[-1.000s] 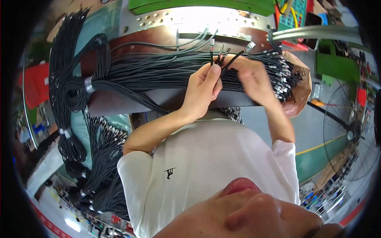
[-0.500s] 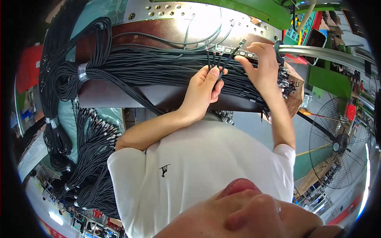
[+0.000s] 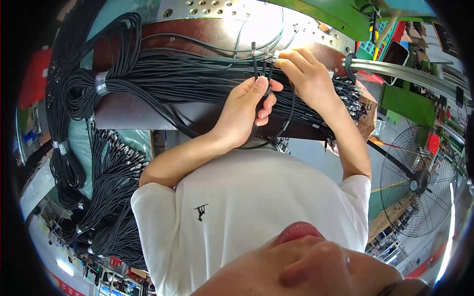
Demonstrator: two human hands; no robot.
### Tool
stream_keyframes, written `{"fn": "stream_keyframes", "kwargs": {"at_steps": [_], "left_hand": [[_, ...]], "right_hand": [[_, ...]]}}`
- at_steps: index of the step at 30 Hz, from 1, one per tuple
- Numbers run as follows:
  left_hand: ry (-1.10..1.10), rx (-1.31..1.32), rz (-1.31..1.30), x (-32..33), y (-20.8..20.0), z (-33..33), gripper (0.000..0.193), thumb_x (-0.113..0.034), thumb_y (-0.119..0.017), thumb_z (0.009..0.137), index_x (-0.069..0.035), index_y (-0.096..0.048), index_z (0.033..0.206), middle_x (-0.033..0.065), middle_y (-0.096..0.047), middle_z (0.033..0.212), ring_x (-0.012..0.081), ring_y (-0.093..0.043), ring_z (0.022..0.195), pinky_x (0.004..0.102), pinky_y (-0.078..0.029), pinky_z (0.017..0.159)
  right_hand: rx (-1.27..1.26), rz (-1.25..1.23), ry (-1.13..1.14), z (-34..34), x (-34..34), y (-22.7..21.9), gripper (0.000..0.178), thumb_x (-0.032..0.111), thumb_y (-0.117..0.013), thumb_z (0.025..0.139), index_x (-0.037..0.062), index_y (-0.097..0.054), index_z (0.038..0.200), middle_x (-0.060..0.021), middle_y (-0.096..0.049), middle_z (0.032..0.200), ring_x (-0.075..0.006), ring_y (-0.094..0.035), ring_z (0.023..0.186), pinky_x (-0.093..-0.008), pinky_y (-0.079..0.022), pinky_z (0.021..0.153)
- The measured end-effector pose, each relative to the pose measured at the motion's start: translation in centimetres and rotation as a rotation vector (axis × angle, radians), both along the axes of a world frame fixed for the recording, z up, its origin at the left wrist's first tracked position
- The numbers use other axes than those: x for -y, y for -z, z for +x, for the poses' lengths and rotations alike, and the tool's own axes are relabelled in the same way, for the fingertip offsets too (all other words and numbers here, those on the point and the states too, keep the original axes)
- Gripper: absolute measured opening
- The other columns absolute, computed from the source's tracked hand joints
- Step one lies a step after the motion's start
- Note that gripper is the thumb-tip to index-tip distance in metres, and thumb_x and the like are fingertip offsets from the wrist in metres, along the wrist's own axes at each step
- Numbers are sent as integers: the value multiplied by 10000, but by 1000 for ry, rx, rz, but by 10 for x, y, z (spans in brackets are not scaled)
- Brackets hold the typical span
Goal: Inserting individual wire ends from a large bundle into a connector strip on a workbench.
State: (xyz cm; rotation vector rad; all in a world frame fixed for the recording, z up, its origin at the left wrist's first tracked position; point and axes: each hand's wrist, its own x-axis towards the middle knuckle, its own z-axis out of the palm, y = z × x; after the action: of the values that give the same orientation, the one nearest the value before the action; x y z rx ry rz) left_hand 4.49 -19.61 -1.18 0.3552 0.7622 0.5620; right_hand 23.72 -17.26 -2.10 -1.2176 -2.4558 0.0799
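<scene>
My left hand (image 3: 247, 106) is closed around several thin black cables (image 3: 263, 70), whose ends with small connectors stick up past the thumb. At those ends, my right hand (image 3: 311, 79) pinches a connector tip (image 3: 276, 55) between thumb and fingers; the fingers partly cover it. From below the right hand a loose black cable (image 3: 291, 111) hangs down and curves back under the left hand. Behind both hands a thick bundle of black cables (image 3: 197, 79) lies across the bench, tied with a silvery band (image 3: 101, 84) at the left.
Several more cable bundles (image 3: 118, 197) hang or lie at the left. A metal plate with holes (image 3: 207, 10) and green machine parts (image 3: 326, 12) line the far side. A metal rail (image 3: 395, 68) juts in from the right, above a large floor fan (image 3: 418, 182).
My right hand has come left from beside the cable ends, its fingers closing on one. A cable that leaned right in my left hand now hangs down in a loop.
</scene>
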Motion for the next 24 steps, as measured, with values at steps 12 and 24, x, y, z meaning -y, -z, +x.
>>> {"fn": "stream_keyframes", "kwargs": {"at_steps": [12,24], "left_hand": [[216,-230,445,-11,-2,-11,342,-276,-435,1009,8,-615,947,80,-645,760,123,-588,619,257,-487,580],[303,-104,487,-15,4,3,388,-291,-387,1031,16,-581,892,58,-566,627,91,-492,525,220,-405,498]], "right_hand": [[88,184,75,18,9,-4,250,101,-651,676,71,-588,916,-61,-600,881,-241,-606,820,-334,-517,672],[-224,-175,367,12,15,20,173,-17,-664,768,10,-614,932,-142,-655,960,-305,-644,878,-354,-522,791]]}}
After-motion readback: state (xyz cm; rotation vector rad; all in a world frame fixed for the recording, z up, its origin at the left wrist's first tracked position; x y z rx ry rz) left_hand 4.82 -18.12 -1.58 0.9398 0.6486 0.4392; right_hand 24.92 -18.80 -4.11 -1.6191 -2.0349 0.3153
